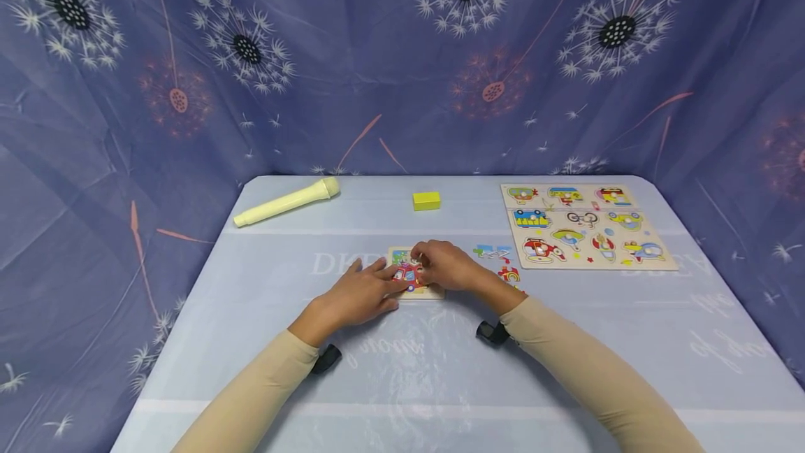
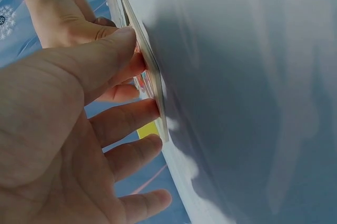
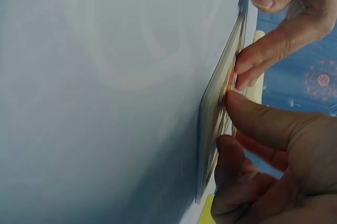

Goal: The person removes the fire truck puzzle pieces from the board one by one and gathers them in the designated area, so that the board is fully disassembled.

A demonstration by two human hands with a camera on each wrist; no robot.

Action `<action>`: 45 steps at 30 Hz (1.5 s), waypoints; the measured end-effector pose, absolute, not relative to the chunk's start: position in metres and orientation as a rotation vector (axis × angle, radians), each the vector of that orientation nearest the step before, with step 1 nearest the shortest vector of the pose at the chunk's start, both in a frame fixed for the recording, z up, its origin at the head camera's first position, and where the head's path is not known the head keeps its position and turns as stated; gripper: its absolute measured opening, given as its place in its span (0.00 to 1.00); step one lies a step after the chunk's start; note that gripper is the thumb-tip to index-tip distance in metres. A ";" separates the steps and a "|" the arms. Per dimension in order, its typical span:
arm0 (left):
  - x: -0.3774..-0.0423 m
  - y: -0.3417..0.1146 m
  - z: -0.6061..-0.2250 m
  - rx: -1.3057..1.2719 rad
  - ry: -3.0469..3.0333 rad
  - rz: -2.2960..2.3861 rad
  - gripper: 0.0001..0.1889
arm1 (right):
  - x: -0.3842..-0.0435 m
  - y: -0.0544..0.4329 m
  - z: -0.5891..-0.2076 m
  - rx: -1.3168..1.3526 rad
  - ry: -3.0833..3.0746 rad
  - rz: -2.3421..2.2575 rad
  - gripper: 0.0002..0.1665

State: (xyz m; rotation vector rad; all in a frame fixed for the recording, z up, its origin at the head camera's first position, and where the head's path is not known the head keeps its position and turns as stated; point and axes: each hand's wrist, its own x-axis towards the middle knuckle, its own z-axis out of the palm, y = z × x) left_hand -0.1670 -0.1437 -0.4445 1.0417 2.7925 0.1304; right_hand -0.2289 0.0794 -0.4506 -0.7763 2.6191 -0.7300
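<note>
A: Starting at the hands?
B: See the left hand [image 1: 360,297] spread wide, fingers straight, gripping nothing, touching the jigsaw tray [image 1: 434,294]. See the right hand [image 1: 448,265] curled over the tray's right side; can't tell whether pinching anything.
A: And the tray?
B: On the table [image 1: 251,313], centre of the frame, red-vehicle picture [image 1: 410,275] half covered by 2 hands.
A: Possible trouble?
B: Could jam part of that picture by pressing askew, or skid the tray by easing off on the left.
A: Anything in the way?
B: Mind the right wrist [image 1: 501,292], just beside loose jigsaw pieces [image 1: 510,274], right of centre; could sweep 1 aside.
A: Farther out?
B: Vehicle puzzle board [image 1: 589,193] at right, 1 yellow block [image 1: 426,201] above the tray, 1 cream microphone-shaped stick [image 1: 286,203] at upper left, too far off to obstruct.
</note>
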 end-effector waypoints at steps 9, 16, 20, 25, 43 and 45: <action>-0.166 -0.144 -0.444 1.056 2.802 0.132 0.23 | -0.232 0.083 -0.451 -0.940 2.660 -0.528 0.22; -0.167 -0.143 -0.444 1.040 2.792 0.128 0.23 | -0.236 0.097 -0.452 -1.033 2.638 -0.583 0.22; -0.168 -0.140 -0.444 1.040 2.782 0.141 0.23 | -0.237 0.123 -0.449 -1.062 2.626 -0.732 0.24; -0.167 -0.140 -0.443 1.040 2.784 0.166 0.23 | -0.234 0.168 -0.443 -0.949 2.645 -0.830 0.26; -0.164 -0.143 -0.443 1.048 2.780 0.202 0.22 | -0.222 0.225 -0.459 -0.846 2.713 -0.587 0.22; -0.164 -0.143 -0.443 1.045 2.778 0.207 0.22 | -0.221 0.225 -0.458 -0.824 2.719 -0.583 0.23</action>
